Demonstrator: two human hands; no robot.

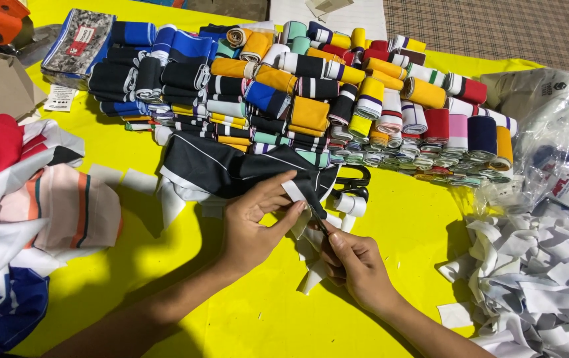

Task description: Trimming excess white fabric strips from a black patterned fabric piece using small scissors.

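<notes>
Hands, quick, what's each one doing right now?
Left hand: pinching the black cloth.
Right hand: closed on a small tool; which kind cannot be told.

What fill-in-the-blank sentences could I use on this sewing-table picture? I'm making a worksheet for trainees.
1. The table is covered in a ____ sheet.
2. The left hand pinches a mostly ____ piece of fabric.
3. The pile of white fabric scraps lies on the person's ____ side.
4. Black-handled scissors lie just in front of the stack of ____ fabric bands.

Missing words: yellow; black; right; rolled
</notes>
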